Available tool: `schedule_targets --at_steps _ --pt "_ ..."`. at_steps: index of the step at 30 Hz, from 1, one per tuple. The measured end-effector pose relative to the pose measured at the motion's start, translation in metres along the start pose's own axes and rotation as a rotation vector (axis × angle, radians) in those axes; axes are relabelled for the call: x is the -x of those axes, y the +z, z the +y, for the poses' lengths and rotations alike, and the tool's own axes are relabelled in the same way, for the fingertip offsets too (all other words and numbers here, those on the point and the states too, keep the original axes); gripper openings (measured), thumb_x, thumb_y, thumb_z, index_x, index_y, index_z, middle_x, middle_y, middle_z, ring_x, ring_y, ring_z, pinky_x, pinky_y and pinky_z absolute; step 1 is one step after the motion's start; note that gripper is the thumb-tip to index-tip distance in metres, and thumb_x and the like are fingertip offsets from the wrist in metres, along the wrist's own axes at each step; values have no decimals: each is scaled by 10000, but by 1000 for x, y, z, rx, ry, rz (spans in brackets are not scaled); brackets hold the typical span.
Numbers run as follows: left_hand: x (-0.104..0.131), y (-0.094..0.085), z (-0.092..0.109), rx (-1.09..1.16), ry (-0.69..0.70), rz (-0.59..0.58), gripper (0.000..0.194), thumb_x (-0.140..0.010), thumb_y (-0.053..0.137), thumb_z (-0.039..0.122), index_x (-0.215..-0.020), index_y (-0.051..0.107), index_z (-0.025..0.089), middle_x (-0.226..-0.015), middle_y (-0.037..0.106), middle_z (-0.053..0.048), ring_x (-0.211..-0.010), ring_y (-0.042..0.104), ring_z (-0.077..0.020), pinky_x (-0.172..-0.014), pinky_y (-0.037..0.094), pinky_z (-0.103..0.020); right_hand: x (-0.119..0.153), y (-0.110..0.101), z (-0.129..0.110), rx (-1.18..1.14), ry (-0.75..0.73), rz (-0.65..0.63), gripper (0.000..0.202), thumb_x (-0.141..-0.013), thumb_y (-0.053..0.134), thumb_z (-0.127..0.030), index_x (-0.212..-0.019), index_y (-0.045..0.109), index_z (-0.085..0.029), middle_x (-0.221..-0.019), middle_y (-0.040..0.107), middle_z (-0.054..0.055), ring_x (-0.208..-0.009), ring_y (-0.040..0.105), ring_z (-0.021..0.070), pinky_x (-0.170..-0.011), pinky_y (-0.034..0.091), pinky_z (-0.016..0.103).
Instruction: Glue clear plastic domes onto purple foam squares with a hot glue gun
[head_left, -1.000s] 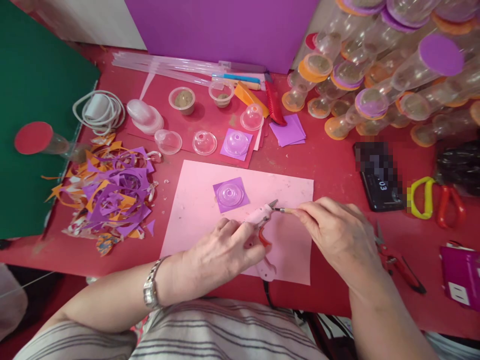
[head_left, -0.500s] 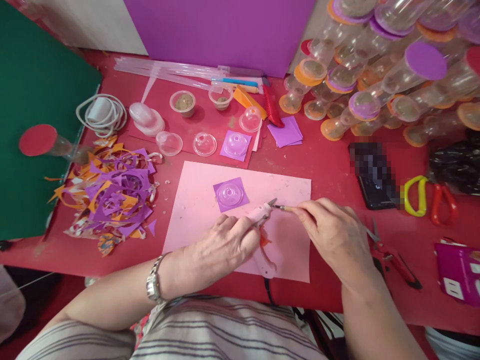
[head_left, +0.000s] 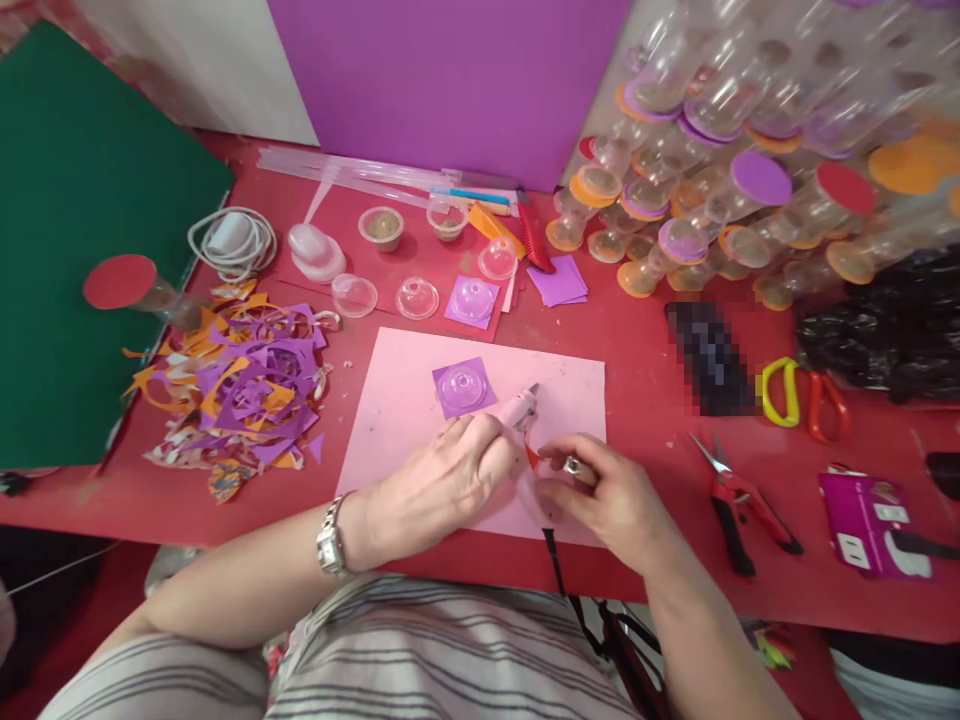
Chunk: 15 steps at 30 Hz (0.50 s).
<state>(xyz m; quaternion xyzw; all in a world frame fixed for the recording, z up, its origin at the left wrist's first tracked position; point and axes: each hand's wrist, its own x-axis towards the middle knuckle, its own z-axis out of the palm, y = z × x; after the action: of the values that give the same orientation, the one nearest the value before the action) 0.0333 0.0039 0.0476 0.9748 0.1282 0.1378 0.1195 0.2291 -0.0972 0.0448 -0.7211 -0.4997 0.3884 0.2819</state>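
Working over the pink sheet (head_left: pixel 409 395), our left fingers (head_left: pixel 496 462) are gripping the glue gun (head_left: pixel 517 407) behind its nozzle (head_left: pixel 533 390), right fingers (head_left: pixel 604 458) a tool (head_left: pixel 579 470).

Just right of the frame's centre, I see a pale pink glue gun (head_left: pixel 517 408) with an orange-red trigger (head_left: pixel 532 453), its dark pointed nozzle (head_left: pixel 533 391) aimed toward the upper right. Below, I spot a slim silver-ended stick (head_left: pixel 579 468), partly hidden.

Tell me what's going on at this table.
Someone's left hand holds a pink glue gun over a pink sheet, while the right hand grips a small tool, seen mostly end-on, beside it. A clear domed lid sits on a purple square on the sheet. Coloured scraps are heaped off to the left.
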Motion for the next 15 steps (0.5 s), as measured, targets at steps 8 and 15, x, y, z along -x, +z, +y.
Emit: schedule_targets --at_steps 8,15 --pt "4 -4 2 -143 69 127 202 -962 303 41 -989 490 114 -894 615 -103 -805 574 -188 -734 547 -310 10 17 -15 7 8 78 282 -732 715 -480 -858 595 -258 -718 659 -20 -553 554 136 -555 485 255" --pt "5 6 -3 178 -80 499 268 -982 495 422 -1035 435 166 -953 606 -83 -863 600 -180 -708 541 -300 19 34 -7 -95 -6 320 250 -755 694 -431 -867 584 -236 -512 387 -103 -431 386 95 -424 351 209"
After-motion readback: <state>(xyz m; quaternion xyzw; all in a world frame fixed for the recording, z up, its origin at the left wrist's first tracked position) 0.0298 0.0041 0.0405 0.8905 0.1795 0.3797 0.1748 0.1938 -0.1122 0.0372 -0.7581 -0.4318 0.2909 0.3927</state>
